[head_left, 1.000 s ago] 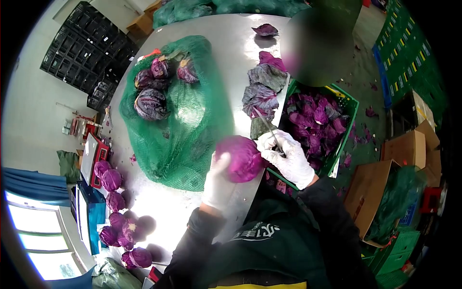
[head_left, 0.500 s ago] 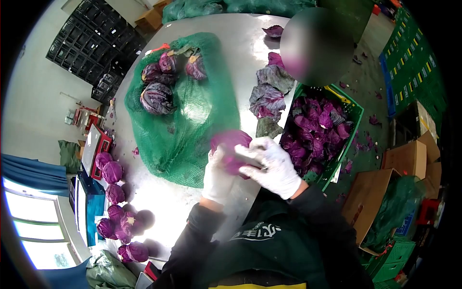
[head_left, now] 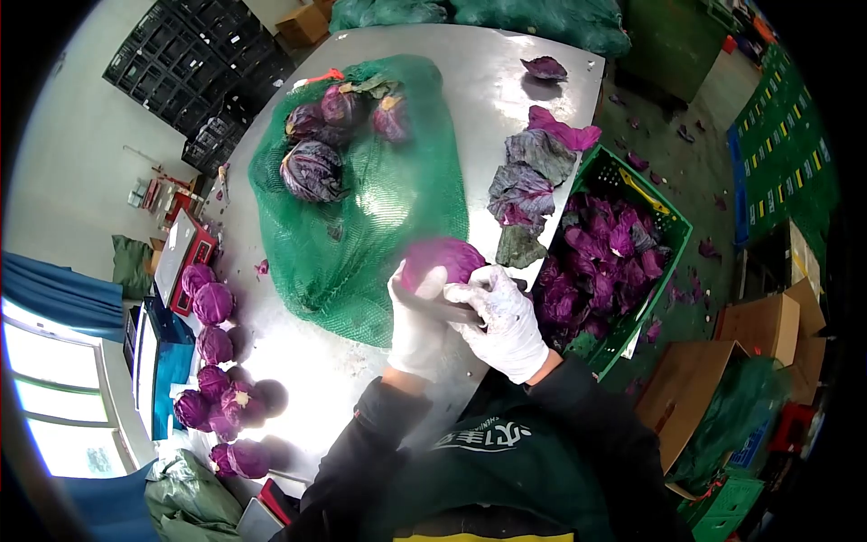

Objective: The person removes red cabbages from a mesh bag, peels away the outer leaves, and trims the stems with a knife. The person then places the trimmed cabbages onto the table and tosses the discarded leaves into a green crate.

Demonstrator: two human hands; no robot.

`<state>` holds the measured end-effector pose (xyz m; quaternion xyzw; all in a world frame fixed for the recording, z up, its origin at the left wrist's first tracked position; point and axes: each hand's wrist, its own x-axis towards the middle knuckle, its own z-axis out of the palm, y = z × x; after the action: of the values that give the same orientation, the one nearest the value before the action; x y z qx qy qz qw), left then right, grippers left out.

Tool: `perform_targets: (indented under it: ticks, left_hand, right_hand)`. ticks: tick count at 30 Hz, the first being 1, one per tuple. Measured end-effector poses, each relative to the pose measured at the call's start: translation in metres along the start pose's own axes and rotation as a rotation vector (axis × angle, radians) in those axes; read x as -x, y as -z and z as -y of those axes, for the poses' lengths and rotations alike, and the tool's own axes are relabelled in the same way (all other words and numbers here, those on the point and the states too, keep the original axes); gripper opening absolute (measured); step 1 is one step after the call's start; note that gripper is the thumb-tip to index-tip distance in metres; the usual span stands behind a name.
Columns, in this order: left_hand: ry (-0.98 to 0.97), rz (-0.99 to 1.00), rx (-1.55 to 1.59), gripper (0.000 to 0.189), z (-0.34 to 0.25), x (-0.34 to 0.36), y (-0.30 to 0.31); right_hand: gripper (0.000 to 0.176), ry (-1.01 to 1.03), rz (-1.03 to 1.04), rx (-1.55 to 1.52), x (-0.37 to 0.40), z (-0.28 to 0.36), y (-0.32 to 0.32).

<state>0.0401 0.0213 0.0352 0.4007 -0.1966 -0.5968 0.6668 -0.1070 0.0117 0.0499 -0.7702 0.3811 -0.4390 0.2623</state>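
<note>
A purple cabbage [head_left: 444, 259] rests in my left hand [head_left: 414, 323], which wears a white glove and is wrapped round its lower left side. My right hand [head_left: 502, 323], gloved too, is closed on a knife [head_left: 452, 312] whose blurred blade lies against the near side of the cabbage. Both hands are over the metal table [head_left: 352, 379], close to the near edge of a green mesh bag [head_left: 370, 262]. Several cabbages [head_left: 312, 171] lie at the bag's far end. Loose outer leaves [head_left: 522, 192] lie right of the bag.
A green crate [head_left: 675, 226] full of purple leaves stands at the table's right edge. Trimmed cabbages [head_left: 213, 303] line the left edge beside a red-framed scale [head_left: 187, 262]. Cardboard boxes [head_left: 691, 397] stand at the lower right. More mesh bags [head_left: 542, 23] lie at the far end.
The view has shifted, so the table and bag appear farther right. The knife has moved lower against the cabbage, and my right hand has turned. The blurred round patch at the upper right is gone.
</note>
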Motion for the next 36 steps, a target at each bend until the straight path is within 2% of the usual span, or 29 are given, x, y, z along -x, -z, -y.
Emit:
perform_targets:
  ticks: [1,3,5,6,8,10,12,13,14,16,17,18,20,21,22,24,25,29,36]
  left_hand:
    - [-0.031,0.041,-0.030,0.039,-0.002,0.001,-0.002]
    - [-0.055,-0.022,-0.047,0.038,-0.002,-0.001,-0.007]
    - [-0.106,-0.083,-0.080,0.044,0.012,-0.010,0.010]
    - [-0.081,-0.127,-0.094,0.051,0.007,-0.007,0.000]
    - [-0.029,-0.213,-0.117,0.065,-0.004,-0.001,-0.020]
    - [-0.048,-0.211,-0.014,0.073,-0.011,0.004,-0.028]
    - [-0.137,-0.057,-0.094,0.082,-0.009,0.001,-0.012]
    - [-0.184,0.023,-0.132,0.087,-0.011,-0.001,-0.007]
    - [-0.241,0.084,-0.206,0.090,-0.014,0.000,-0.006]
    - [-0.347,0.204,-0.352,0.097,-0.021,0.004,-0.009]
    - [-0.378,0.265,-0.448,0.109,-0.024,0.004,-0.008]
    - [-0.417,0.322,-0.595,0.111,-0.027,0.003,-0.005]
    - [-0.496,0.429,-0.895,0.117,-0.034,0.001,0.008]
    - [-0.409,0.426,-0.791,0.118,-0.035,0.003,0.011]
    - [-0.325,0.415,-0.686,0.121,-0.037,0.006,0.011]
    - [-0.150,0.389,-0.345,0.115,-0.046,0.018,0.005]
    - [-0.096,0.325,-0.206,0.106,-0.039,0.020,0.009]
    - [-0.021,0.299,0.069,0.090,-0.049,0.020,0.012]
    - [0.008,0.254,0.245,0.086,-0.063,0.027,0.039]
  right_hand:
    - [0.037,0.013,-0.021,0.028,0.001,-0.003,-0.003]
    - [0.032,0.020,-0.029,0.049,0.006,-0.006,-0.010]
    - [0.027,0.011,-0.012,0.047,0.011,-0.007,-0.014]
    - [0.021,-0.015,0.042,-0.057,0.011,0.004,-0.013]
    - [0.017,0.057,0.119,-0.237,0.012,0.020,-0.008]
    - [0.012,0.031,0.044,-0.288,0.012,0.012,-0.007]
    - [0.015,-0.465,-0.063,-0.853,0.011,-0.001,-0.002]
    - [0.027,-0.633,-0.135,-0.829,0.007,-0.009,0.005]
    - [0.030,-0.886,-0.142,-0.930,0.003,-0.024,0.006]
    - [0.028,-1.147,-0.090,-1.135,0.000,-0.033,0.005]
    - [0.025,-1.212,0.069,-1.216,0.005,-0.041,0.001]
    - [0.023,-1.366,0.125,-1.537,0.006,-0.044,0.001]
    - [0.023,-1.335,-0.056,-1.610,0.003,-0.039,-0.001]
    - [0.025,-1.124,-0.011,-1.589,0.003,-0.040,0.004]
    - [0.030,-0.998,0.019,-1.502,-0.002,-0.036,0.010]
    - [0.049,-0.755,0.089,-1.328,-0.013,-0.020,0.022]
    - [0.059,-0.761,0.074,-1.185,-0.016,-0.014,0.020]
    - [0.059,-0.726,0.094,-1.084,-0.020,-0.002,0.010]
    - [0.060,-0.722,0.223,-1.017,-0.029,0.010,-0.009]
